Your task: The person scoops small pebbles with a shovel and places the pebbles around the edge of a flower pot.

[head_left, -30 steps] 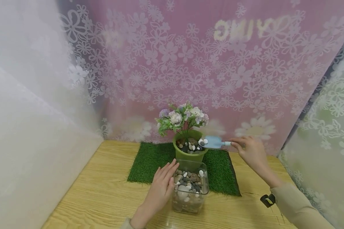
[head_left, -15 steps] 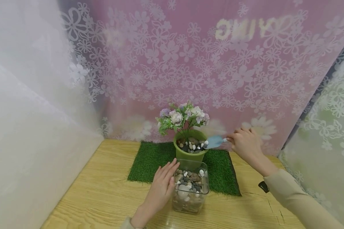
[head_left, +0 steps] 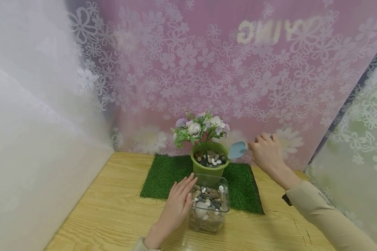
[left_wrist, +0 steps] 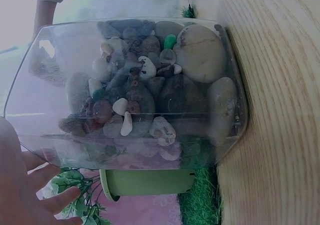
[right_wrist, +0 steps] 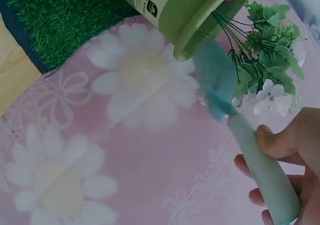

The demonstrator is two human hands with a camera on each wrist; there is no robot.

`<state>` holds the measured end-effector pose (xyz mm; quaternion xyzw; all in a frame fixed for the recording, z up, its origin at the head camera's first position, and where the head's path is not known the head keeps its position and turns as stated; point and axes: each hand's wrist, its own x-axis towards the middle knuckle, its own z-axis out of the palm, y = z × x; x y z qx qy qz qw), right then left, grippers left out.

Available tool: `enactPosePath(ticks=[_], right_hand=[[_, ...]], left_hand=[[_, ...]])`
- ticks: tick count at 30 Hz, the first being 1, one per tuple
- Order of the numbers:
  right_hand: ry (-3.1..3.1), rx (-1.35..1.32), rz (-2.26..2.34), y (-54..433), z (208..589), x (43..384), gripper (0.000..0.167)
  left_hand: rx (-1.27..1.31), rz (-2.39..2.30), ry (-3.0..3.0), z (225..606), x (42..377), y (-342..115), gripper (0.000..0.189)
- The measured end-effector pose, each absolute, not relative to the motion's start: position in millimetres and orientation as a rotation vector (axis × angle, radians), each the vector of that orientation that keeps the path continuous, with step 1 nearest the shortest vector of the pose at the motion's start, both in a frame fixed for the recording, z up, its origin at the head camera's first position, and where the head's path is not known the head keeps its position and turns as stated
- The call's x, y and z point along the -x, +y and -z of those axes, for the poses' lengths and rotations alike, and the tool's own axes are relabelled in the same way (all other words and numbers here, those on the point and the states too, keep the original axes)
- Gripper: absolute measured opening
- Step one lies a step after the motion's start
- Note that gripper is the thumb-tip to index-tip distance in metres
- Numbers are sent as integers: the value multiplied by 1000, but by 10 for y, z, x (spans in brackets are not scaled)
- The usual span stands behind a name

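My right hand [head_left: 266, 153] grips the pale handle of a small blue trowel [head_left: 237, 150]. In the right wrist view the trowel's handle [right_wrist: 265, 170] lies in curled fingers and its blade is at the pot's rim. The blade tilts down and no stones show on it. Beside it stands a green flowerpot [head_left: 208, 170] with pebbles and a bunch of white and purple flowers [head_left: 201, 127]. My left hand [head_left: 177, 200] rests with straight fingers against the left side of a clear container [head_left: 207, 223]. Stones and pebbles [left_wrist: 135, 90] of several colours fill its lower part.
Under the pot lies a green turf mat [head_left: 166, 177] on a wooden table [head_left: 113, 202]. Behind the table hangs a pink floral curtain [head_left: 176, 76]. A pale sheet [head_left: 34, 122] rises along the left side and a patterned one [head_left: 361, 174] along the right.
The trowel has tipped over and drawn slightly right of the pot's rim; the pebbles on its blade have gone into the pot. My left hand has stayed on the container.
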<state>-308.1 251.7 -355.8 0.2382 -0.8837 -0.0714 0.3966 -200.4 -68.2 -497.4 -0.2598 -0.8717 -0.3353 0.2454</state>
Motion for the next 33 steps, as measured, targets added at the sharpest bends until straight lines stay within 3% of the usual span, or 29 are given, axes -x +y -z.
enactPosePath(ticks=[22, 29, 33], right_hand=[[-2362, -680, -432, 2757, 3630, 2563, 23], [-2287, -964, -423, 2688, 3595, 2428, 33], [-2173, -1160, -369, 2603, 3545, 2407, 20]], left_hand=[[712, 942, -2374, 4974, 2003, -678, 53], [720, 959, -2374, 4959, 1993, -674, 53], [713, 939, -2369, 4958, 1990, -669, 53]])
